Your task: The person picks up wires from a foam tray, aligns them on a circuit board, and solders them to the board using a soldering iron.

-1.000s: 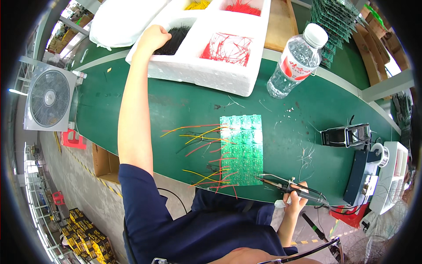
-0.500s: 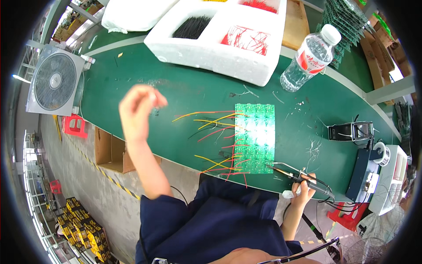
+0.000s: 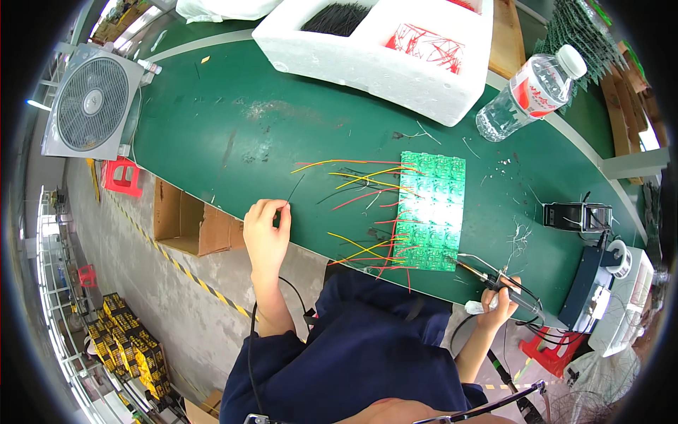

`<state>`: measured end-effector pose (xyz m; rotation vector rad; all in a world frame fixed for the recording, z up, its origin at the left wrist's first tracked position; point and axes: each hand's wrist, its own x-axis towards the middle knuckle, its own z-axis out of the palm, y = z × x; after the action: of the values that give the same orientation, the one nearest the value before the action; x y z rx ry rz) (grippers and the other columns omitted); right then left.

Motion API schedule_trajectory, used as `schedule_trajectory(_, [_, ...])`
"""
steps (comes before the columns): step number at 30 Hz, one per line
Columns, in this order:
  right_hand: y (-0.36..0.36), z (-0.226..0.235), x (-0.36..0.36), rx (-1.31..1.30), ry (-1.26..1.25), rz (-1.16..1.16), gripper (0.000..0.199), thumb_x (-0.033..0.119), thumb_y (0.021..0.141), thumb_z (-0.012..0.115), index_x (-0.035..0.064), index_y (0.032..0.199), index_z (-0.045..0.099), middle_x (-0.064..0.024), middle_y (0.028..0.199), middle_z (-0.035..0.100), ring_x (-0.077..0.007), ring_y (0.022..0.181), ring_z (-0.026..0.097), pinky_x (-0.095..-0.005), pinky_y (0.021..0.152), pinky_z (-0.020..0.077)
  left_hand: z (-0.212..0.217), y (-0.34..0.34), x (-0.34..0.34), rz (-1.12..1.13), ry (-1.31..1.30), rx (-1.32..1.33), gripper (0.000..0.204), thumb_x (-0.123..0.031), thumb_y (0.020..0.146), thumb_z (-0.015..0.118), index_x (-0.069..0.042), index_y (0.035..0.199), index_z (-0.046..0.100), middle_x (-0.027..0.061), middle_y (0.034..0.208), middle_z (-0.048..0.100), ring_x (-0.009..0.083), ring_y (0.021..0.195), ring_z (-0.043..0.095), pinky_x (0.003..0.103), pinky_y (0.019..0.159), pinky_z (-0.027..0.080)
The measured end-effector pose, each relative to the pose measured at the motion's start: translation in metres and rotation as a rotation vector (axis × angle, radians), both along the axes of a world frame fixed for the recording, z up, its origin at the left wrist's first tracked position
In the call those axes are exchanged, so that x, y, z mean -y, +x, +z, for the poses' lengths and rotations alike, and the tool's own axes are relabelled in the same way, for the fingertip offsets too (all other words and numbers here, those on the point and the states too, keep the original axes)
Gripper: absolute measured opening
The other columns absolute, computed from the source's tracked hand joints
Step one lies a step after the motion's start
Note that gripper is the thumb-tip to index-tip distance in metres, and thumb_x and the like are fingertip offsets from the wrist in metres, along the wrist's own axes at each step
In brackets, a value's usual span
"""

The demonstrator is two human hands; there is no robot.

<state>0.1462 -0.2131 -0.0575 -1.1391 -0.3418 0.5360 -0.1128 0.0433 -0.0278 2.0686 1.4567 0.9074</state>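
My left hand (image 3: pixel 266 232) is pinched at the table's near edge, left of the circuit board panel. A thin black wire (image 3: pixel 296 188) sticks up from between its thumb and forefinger. In my right hand (image 3: pixel 500 308) is a soldering iron (image 3: pixel 521 302) with a thin metal tube alongside. Its tip points left and lies close to the panel's lower right corner; whether it touches, I cannot tell. The green circuit board panel (image 3: pixel 428 244) lies flat on the table, bright with glare in its middle. Red, yellow and black wires (image 3: pixel 353 162) fan out leftward from it.
On the green table (image 3: pixel 205 134) stand a white foam box (image 3: pixel 367 78) of sorted wires and a water bottle (image 3: pixel 526 95). To the right are a black stand (image 3: pixel 578 216), a dark blue box unit (image 3: pixel 590 286) and a solder spool (image 3: pixel 619 256). A fan (image 3: pixel 93 101) stands far left.
My left hand has come down and toward me, now showing a black wire in its pinch. The view has shifted slightly; my right hand and the iron stay by the panel's corner.
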Motion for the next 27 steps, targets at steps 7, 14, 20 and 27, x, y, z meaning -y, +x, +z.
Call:
schedule_trajectory(7, [-0.001, -0.002, -0.002, 0.042, -0.011, -0.032, 0.022, 0.018, 0.073, 0.053, -0.0005, 0.081, 0.045, -0.0024, 0.046, 0.039, -0.0053, 0.028, 0.029, -0.0165, 0.026, 0.0167, 0.006, 0.003, -0.001, 0.000, 0.093, -0.313, 0.014, -0.009, 0.067, 0.057, -0.007, 0.080, 0.054, 0.0035, 0.074, 0.052, 0.0193, 0.068, 0.049, 0.029, 0.061, 0.038])
schedule_trajectory(14, [-0.004, 0.002, -0.005, 0.062, -0.027, -0.062, 0.021, 0.018, 0.074, 0.051, -0.0003, 0.080, 0.044, -0.0019, 0.045, 0.037, -0.0050, 0.028, 0.028, -0.0164, 0.027, 0.0167, -0.013, 0.023, -0.020, 0.040, 0.077, -0.140, 0.011, -0.009, 0.068, 0.058, -0.005, 0.078, 0.054, 0.0056, 0.076, 0.051, 0.0221, 0.067, 0.049, 0.029, 0.061, 0.039])
schedule_trajectory(20, [-0.004, 0.002, -0.005, 0.061, -0.030, -0.065, 0.020, 0.017, 0.074, 0.050, 0.0002, 0.080, 0.044, -0.0019, 0.045, 0.037, -0.0050, 0.029, 0.027, -0.0163, 0.027, 0.0172, -0.022, 0.026, -0.021, -0.002, 0.189, -0.227, 0.006, -0.005, 0.072, 0.053, -0.003, 0.074, 0.047, 0.0081, 0.075, 0.049, 0.0245, 0.066, 0.049, 0.031, 0.060, 0.039])
schedule_trajectory(27, [-0.002, 0.000, 0.000, 0.012, -0.018, -0.053, 0.020, 0.017, 0.073, 0.051, -0.0006, 0.079, 0.043, -0.0033, 0.048, 0.039, -0.0056, 0.029, 0.031, -0.0164, 0.026, 0.0182, -0.009, 0.027, -0.018, -0.055, 0.196, -0.209, 0.005, -0.001, 0.076, 0.045, 0.000, 0.079, 0.042, 0.0122, 0.080, 0.048, 0.0254, 0.066, 0.049, 0.031, 0.060, 0.039])
